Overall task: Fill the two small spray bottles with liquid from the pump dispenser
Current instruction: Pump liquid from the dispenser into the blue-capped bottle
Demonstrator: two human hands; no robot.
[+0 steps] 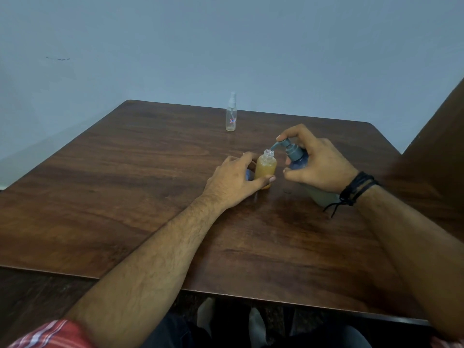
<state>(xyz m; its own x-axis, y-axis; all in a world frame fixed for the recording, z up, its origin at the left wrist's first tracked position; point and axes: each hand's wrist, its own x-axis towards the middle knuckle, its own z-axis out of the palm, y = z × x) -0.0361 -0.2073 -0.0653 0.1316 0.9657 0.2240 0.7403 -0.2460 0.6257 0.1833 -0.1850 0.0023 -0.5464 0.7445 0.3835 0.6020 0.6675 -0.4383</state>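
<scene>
Left hand (234, 180) grips the open amber bottle (265, 167) to steady it, while right hand (317, 163) clasps the tilted pump dispenser (295, 154), spout over its neck.

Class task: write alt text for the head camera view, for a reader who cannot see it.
A right hand holds a pump dispenser, its spout over an open orange bottle gripped by the left hand. A capped clear spray bottle stands farther back on the wooden table.

L hand (233, 182) fingers curled in a grip; R hand (319, 162) curled too, index up top, both forearms outstretched
</scene>
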